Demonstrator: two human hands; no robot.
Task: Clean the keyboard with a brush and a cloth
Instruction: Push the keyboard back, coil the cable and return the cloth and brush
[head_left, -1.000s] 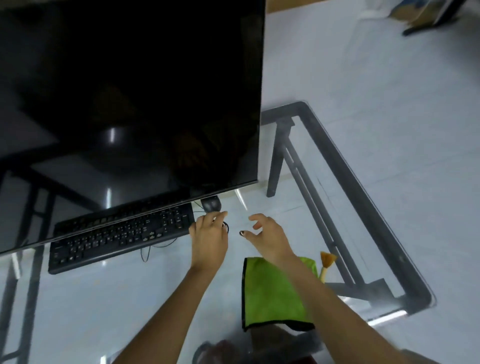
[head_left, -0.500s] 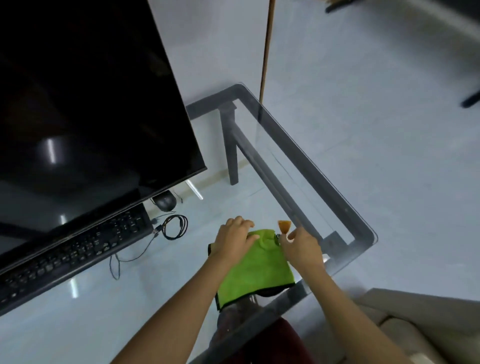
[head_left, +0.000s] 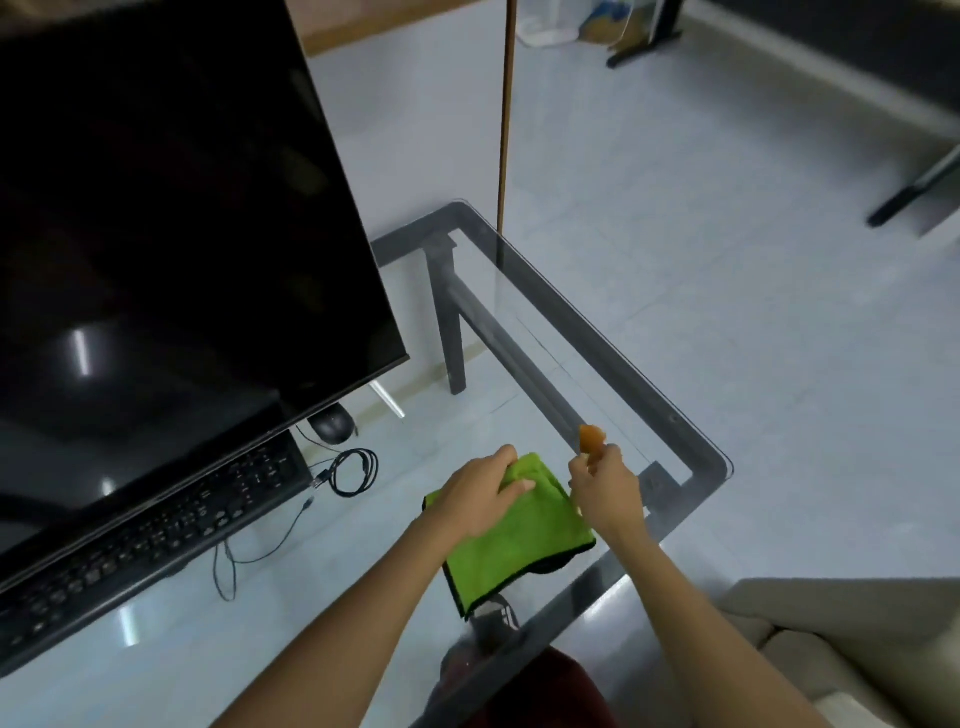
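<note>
Hands off the keyboard (head_left: 145, 535) now — your left hand (head_left: 480, 496) grips the cloth (head_left: 511, 540), your right hand (head_left: 605, 491) pinches the brush (head_left: 591, 438); cleaning can start.

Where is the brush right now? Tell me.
In the head view the brush is in the right hand, bristles up, near the glass table's right corner, just right of the green cloth under the left hand.

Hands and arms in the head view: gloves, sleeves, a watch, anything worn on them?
Nothing worn that shows. The left hand and the right hand are bare, without gloves. No ring, watch or band shows. Both forearms are uncovered to the bottom edge of the picture, with no sleeve in view. No cables or markings show on them.
</note>
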